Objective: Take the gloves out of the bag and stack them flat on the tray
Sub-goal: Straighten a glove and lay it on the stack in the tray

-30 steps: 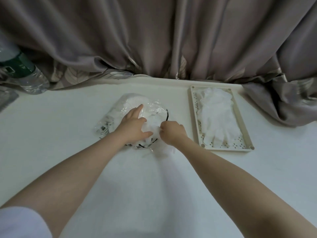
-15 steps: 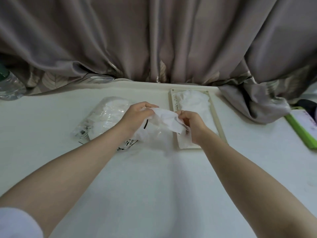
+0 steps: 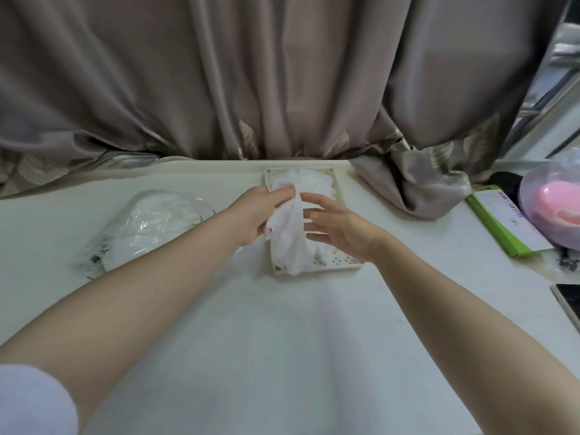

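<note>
My left hand [image 3: 259,215] pinches the upper end of a thin white glove [image 3: 288,243] that hangs down over the cream perforated tray [image 3: 337,262]. The glove's lower end droops across the tray's near left corner. My right hand [image 3: 337,229] hovers just right of the glove with fingers spread and straight, holding nothing. More white gloves [image 3: 310,180] lie stacked at the tray's far end. The clear plastic bag [image 3: 147,227] with white gloves inside lies on the table to the left, touched by neither hand.
A brown curtain [image 3: 282,73] hangs behind the white table and bunches onto it right of the tray. At the right edge lie a green-edged box [image 3: 505,224], a clear bag with a pink object [image 3: 555,208] and a dark device [image 3: 568,302].
Both hands moved from the bag to the tray with a glove drawn out. My right hand released the glove and spread its fingers; my left hand still holds it.
</note>
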